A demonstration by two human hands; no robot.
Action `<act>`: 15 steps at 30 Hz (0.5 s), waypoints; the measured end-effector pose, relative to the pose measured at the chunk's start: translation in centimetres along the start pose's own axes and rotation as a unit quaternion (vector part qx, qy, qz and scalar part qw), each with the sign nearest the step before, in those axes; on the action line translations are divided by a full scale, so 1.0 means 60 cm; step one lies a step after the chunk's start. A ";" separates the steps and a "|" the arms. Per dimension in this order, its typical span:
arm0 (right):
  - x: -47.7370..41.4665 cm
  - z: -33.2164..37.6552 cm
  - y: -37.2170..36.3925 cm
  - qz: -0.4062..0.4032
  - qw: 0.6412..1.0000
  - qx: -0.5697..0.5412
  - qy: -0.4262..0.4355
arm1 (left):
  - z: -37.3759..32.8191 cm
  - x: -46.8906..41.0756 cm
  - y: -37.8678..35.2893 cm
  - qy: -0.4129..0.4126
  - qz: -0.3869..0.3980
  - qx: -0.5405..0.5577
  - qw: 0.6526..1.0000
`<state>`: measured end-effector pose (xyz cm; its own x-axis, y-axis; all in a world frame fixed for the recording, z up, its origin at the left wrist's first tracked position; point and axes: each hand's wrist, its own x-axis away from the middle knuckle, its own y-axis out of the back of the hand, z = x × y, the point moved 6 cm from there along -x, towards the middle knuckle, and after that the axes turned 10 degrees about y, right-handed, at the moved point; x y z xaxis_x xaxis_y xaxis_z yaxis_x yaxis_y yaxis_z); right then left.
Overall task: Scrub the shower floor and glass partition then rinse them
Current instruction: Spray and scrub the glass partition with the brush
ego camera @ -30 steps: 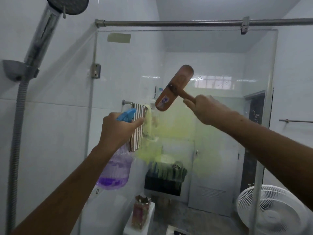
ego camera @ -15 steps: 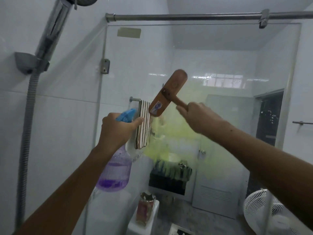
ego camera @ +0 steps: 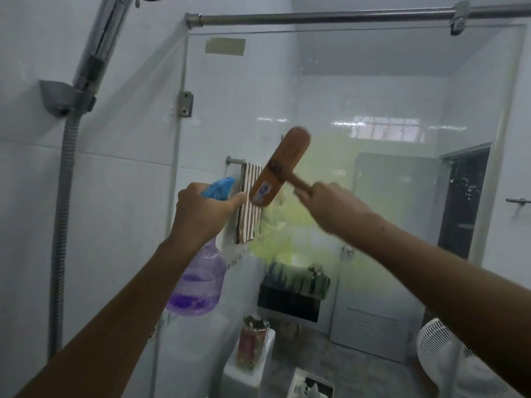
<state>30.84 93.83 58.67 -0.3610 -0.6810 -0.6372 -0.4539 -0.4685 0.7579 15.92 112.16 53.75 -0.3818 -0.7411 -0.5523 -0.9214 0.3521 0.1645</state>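
Glass partition [ego camera: 373, 90] fills most of the view, clear at the top, with a patch of yellow-green foam [ego camera: 310, 225] smeared across its middle. Against the glass, at the foam's left edge, a wooden scrubbing brush [ego camera: 280, 168] lies tilted, its head blurred as if in motion. Just right of the foam's centre, the right hand [ego camera: 333, 208] has its fingers closed around the brush's short handle. Left of the foam, the left hand [ego camera: 201, 214] is wrapped around the blue trigger head of a spray bottle [ego camera: 198, 280] holding purple liquid, which hangs below the fist.

This looks like the glass-scrubbing step, partway through: much of the pane shows no foam. The next move probably calls for firm, overlapping strokes outward from the foam, spraying more cleaner where the glass is bare. The shower floor is out of sight.
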 end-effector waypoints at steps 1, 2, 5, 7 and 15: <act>0.026 0.014 -0.041 0.036 0.999 0.015 0.020 | 0.001 -0.001 0.000 0.002 0.000 0.001 1.000; 0.058 0.031 -0.087 0.081 0.995 0.037 0.048 | 0.001 0.000 0.001 0.005 0.003 0.003 1.000; 0.121 0.044 -0.169 0.184 0.974 0.093 0.096 | -0.002 0.001 -0.004 0.001 0.017 0.004 1.000; 0.089 0.023 -0.129 0.157 0.980 0.100 0.077 | -0.004 0.001 -0.005 0.001 0.019 0.002 1.000; -0.007 -0.014 0.027 -0.016 1.000 -0.006 -0.017 | -0.002 0.012 -0.019 -0.002 0.024 0.003 1.000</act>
<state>30.95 92.92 60.29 -0.3742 -0.6461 -0.6653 -0.4564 -0.4962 0.7386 16.67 111.17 53.30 -0.4254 -0.7211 -0.5469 -0.9016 0.3901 0.1869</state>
